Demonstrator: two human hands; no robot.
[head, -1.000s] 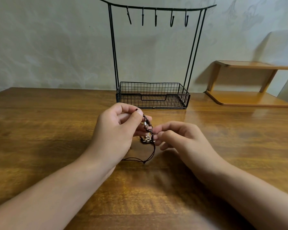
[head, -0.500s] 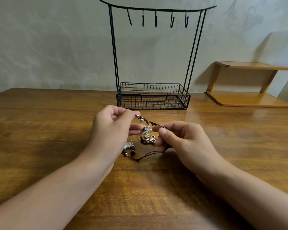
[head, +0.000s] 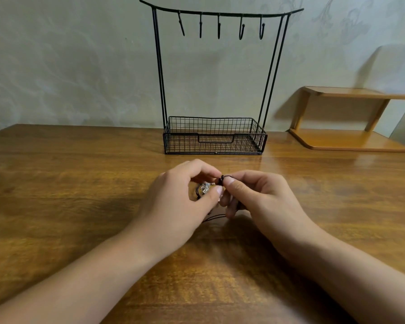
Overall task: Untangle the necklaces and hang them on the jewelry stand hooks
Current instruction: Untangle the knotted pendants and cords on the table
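From the head view, your left hand (head: pixel 180 199) and your right hand (head: pixel 257 197) meet fingertip to fingertip just above the wooden counter (head: pixel 68 195), in front of the jewelry stand (head: pixel 214 73). Your right hand pinches a dark knot or bead of the necklaces (head: pixel 216 190) between thumb and forefinger, with its other fingers curled underneath. Your left hand's fingers are curled in toward the same spot, thumb tip beside your right forefinger; it appears to pinch the cord there too, though the contact itself is hidden behind the fingers.

The necklaces sit bunched between your two hands. A small silvery pendant (head: pixel 205 187) shows in the gap under your left fingers, with dark cord looped around it. More thin dark cord trails out below your hands and lies on the counter near your right wrist. You cannot tell how many strands are in the tangle.

The jewelry stand rests on the counter close to the wall, upright, with a wire basket (head: pixel 214 137) as its base. Its five hooks (head: pixel 220 25) hang from the curved top bar, all bare. To the right, a small wooden shelf (head: pixel 346 120) stands against the wall.
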